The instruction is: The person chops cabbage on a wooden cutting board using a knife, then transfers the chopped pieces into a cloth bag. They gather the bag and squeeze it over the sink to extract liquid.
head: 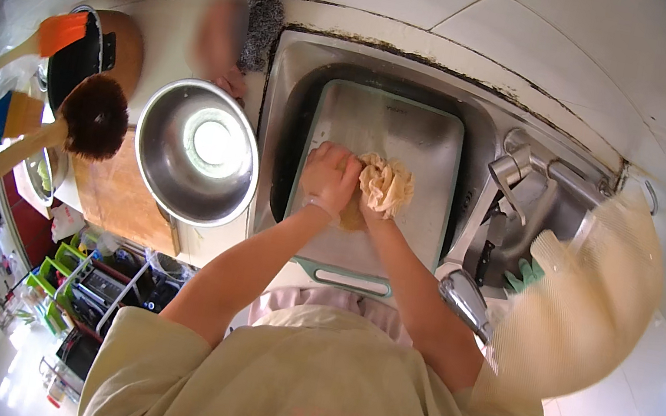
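Observation:
A crumpled, ruffled beige bundle (387, 185), whether cloth or food I cannot tell, is squeezed between my hands above the green-edged cutting board (412, 248). My left hand (330, 176) grips it from the left, fingers curled and knuckles up. Most of my right hand (373, 210) is hidden under the bundle; only its wrist side shows. A brownish part hangs below, between my wrists. The board lies in the large basin of the steel sink (293, 49), its slotted handle towards me, and its surface looks wet.
Left of the sink stands a steel bowl (157, 175), partly over a wooden board (123, 199), near a dark pot (71, 65). Brushes (94, 116) hang close at left. Right are a faucet (512, 165), spray head (464, 299), knife (488, 250), green glove (525, 274) and a ribbed beige thing (588, 303).

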Demonstrator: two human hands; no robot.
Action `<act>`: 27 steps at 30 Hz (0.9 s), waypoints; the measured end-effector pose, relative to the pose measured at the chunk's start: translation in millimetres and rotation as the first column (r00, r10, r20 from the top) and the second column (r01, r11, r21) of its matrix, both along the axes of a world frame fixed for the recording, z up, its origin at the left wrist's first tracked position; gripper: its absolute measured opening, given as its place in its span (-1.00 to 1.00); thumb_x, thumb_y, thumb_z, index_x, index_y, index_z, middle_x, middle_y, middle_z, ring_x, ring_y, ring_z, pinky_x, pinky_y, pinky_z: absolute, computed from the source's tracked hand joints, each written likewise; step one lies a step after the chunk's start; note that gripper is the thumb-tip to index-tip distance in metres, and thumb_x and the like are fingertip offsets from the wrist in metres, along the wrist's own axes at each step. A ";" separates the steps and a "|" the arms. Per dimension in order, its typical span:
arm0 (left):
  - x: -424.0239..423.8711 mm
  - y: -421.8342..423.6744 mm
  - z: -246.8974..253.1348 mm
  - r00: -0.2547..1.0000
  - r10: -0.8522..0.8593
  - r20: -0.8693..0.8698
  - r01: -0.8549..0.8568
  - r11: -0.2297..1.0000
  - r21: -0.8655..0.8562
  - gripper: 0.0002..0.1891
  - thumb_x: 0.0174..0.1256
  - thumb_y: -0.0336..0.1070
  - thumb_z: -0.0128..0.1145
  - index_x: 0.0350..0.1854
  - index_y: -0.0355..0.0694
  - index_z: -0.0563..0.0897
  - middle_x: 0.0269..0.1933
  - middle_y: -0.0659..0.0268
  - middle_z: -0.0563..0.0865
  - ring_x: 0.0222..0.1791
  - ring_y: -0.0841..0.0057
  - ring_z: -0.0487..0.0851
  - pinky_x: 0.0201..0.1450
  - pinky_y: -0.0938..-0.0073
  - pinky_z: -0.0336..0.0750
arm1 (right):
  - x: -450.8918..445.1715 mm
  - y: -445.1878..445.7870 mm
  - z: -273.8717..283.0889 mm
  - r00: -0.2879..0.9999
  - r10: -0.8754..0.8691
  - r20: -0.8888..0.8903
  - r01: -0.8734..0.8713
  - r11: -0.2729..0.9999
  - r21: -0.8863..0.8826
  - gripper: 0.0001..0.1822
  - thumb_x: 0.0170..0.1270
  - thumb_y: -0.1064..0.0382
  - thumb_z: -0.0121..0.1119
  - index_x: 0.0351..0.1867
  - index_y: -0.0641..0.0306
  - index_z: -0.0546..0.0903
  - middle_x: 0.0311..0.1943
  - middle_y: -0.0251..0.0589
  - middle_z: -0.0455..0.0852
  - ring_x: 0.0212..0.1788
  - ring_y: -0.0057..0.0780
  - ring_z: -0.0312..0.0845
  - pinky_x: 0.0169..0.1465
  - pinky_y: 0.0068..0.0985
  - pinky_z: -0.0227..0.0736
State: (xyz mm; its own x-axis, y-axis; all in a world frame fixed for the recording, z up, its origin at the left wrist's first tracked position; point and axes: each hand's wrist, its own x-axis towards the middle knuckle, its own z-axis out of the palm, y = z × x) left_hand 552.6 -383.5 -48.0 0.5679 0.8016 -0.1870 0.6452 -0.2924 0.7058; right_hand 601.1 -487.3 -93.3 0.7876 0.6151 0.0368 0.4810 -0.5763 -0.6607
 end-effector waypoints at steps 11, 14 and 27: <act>-74.2 -4.9 23.0 0.839 0.071 0.540 0.226 0.857 -0.464 0.20 -0.16 0.13 0.48 0.48 -0.22 -0.01 0.42 0.04 0.11 0.40 0.19 0.17 0.41 0.26 0.11 | -1.7 23.7 26.5 0.239 -0.368 -0.899 0.667 0.735 -0.124 -0.40 0.28 -0.03 0.18 0.24 0.19 0.33 0.15 -0.17 0.47 0.16 -0.28 0.42 0.18 -0.32 0.36; -88.0 -2.0 29.1 0.835 0.008 0.551 0.272 0.864 -0.423 0.34 -0.30 0.17 0.53 0.50 -0.24 -0.11 0.44 0.02 0.10 0.44 0.22 0.11 0.44 0.29 0.05 | -0.4 31.7 105.6 -0.171 -0.250 -0.953 0.744 0.601 -0.292 -0.36 0.25 -0.06 0.21 0.25 0.24 0.35 0.20 -0.19 0.46 0.19 -0.34 0.42 0.18 -0.29 0.41; -68.2 18.1 88.7 0.941 0.326 0.086 0.124 -0.096 -0.988 -0.45 0.30 0.03 0.07 0.24 -0.19 0.41 0.16 0.17 0.57 0.13 0.31 0.57 0.20 0.32 0.46 | 4.6 14.1 118.7 0.917 0.391 -0.082 -0.280 0.776 0.565 -0.66 0.03 0.38 0.26 -0.11 0.20 0.52 -0.10 -0.16 0.53 0.03 -0.27 0.46 0.17 -0.42 0.35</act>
State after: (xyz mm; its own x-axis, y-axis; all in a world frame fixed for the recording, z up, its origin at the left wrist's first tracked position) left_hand 484.4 -365.4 40.8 0.6924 -0.0680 -0.7183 0.3499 0.9023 0.2519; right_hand 605.7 -473.3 25.4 0.5601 0.7670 0.3131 0.4149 0.0674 -0.9074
